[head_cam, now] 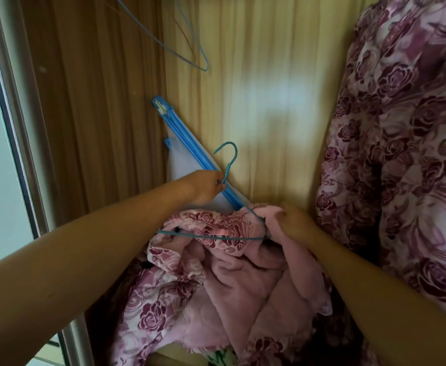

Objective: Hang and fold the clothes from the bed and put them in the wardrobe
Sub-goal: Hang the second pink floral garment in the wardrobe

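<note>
1. Holding steady inside the wardrobe (256,101), both bare arms reach forward and I read the scene from the head view.
2. Left hand (206,187): fingers (218,180) pinched tight round the neck of the blue wire hanger (216,237), just below its hook.
3. The hook points up, and the hanger's bottom wire lies across the top of the pink floral garment (232,273).
4. Right hand (293,220): fingers curled into the garment's plush pink lining by the hanger's right corner, gripping the cloth.
5. The garment is bunched low between my two arms, floral side and plain pink lining both showing.
6. A second floral garment (401,154) hangs down the right side, just beside the right arm.
7. Empty blue hangers (190,52) dangle at the top.
8. A blue-edged pale bag (185,165) leans in the back, behind the left hand.
9. The metal door frame (13,128) runs down the left edge.
</note>
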`<state>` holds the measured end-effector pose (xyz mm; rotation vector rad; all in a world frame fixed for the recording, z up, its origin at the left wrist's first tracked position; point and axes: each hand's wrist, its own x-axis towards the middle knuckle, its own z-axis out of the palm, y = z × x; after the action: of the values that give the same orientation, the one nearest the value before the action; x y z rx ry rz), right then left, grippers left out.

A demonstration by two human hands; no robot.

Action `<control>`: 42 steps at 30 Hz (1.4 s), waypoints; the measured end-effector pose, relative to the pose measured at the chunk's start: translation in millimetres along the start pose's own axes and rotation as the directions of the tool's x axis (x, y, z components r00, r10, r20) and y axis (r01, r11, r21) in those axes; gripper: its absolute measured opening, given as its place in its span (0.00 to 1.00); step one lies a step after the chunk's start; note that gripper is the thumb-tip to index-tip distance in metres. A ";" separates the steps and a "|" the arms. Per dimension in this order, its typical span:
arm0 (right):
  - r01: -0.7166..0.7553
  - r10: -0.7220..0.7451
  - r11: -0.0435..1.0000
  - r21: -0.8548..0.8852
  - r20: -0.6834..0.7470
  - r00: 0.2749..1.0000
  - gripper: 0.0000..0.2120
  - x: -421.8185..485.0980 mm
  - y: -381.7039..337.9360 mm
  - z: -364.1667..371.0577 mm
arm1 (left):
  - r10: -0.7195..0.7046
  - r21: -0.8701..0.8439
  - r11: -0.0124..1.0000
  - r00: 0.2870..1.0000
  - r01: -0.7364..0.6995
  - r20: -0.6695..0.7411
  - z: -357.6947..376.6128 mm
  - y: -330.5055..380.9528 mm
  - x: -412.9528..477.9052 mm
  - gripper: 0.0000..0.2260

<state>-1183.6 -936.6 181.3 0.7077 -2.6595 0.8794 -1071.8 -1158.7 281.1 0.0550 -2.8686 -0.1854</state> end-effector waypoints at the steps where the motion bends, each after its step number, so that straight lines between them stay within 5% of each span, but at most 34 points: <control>1: 0.011 -0.007 0.997 0.076 -0.056 0.998 0.12 3.5 -10.9 -7.2 | 0.001 -0.051 0.999 1.000 -0.001 -0.014 6.9 0.6 1.8 0.14; 6: 0.099 -0.050 0.880 0.464 -0.118 0.992 0.18 6.5 -61.2 -33.9 | -0.002 -0.354 0.933 0.985 -0.061 -0.175 61.4 14.0 14.8 0.08; 10: 0.066 -0.085 0.866 0.496 0.016 0.996 0.08 5.6 -62.8 -38.8 | 0.034 -0.554 0.801 0.940 -0.229 -0.340 90.5 15.9 18.9 0.06; 12: 0.122 -0.133 0.947 0.296 0.019 0.991 0.03 10.7 -43.9 -36.7 | 0.050 -0.594 0.761 0.938 -0.258 -0.344 97.6 7.5 20.0 0.09; 15: 0.129 -0.158 0.979 0.157 0.187 0.970 0.37 10.5 -28.3 -28.6 | 0.028 -0.641 0.723 0.938 -0.257 -0.345 107.7 -3.8 22.3 0.11; 17: 0.174 -0.178 0.984 0.039 0.249 0.952 0.45 10.2 -25.2 -20.0 | 0.015 -0.679 0.694 0.947 -0.240 -0.320 112.7 -5.9 23.9 0.12; 20: 0.258 -0.206 0.938 -0.230 0.228 0.952 0.45 11.5 -19.4 -9.2 | -0.009 -0.735 0.642 0.956 -0.219 -0.293 119.5 -4.5 22.3 0.10; 24: 0.354 -0.321 0.905 -0.236 0.168 0.932 0.27 13.5 -12.8 6.9 | 0.019 -0.773 0.603 0.973 -0.196 -0.232 122.4 -4.1 13.9 0.11; 27: 0.388 -0.366 0.890 -0.241 0.133 0.921 0.24 12.1 -10.3 9.3 | -0.104 -0.688 0.691 0.912 -0.221 -0.397 108.3 -30.1 15.7 0.04; 29: 0.394 -0.377 0.890 -0.228 0.117 0.919 0.24 11.0 -7.9 7.3 | -0.227 -0.482 0.876 0.861 -0.024 -0.456 94.8 -65.7 15.6 0.13; 32: 0.407 -0.395 0.891 -0.200 0.096 0.914 0.24 12.7 -4.6 3.9 | -0.367 -0.220 0.920 0.912 0.325 -0.185 92.2 -123.5 2.1 0.27; 35: 0.382 -0.375 0.895 -0.230 0.074 0.924 0.25 12.0 -4.4 -0.2 | -0.425 -0.261 0.874 0.905 0.409 -0.006 104.8 -148.0 -19.6 0.14; 39: 0.324 -0.327 0.894 -0.309 0.043 0.944 0.24 10.2 -4.4 -1.9 | -0.379 -0.013 0.922 0.895 0.387 -0.237 99.1 -144.8 -30.4 0.11; 42: 0.244 -0.274 0.881 -0.406 -0.015 0.962 0.26 8.2 -13.0 -6.1 | -0.365 -0.047 0.926 0.857 0.374 -0.363 69.2 -120.6 -28.5 0.13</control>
<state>-1183.3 -945.0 195.6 0.8759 -2.4835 0.2665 -1060.1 -1268.3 191.6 0.5879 -2.4569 -0.1881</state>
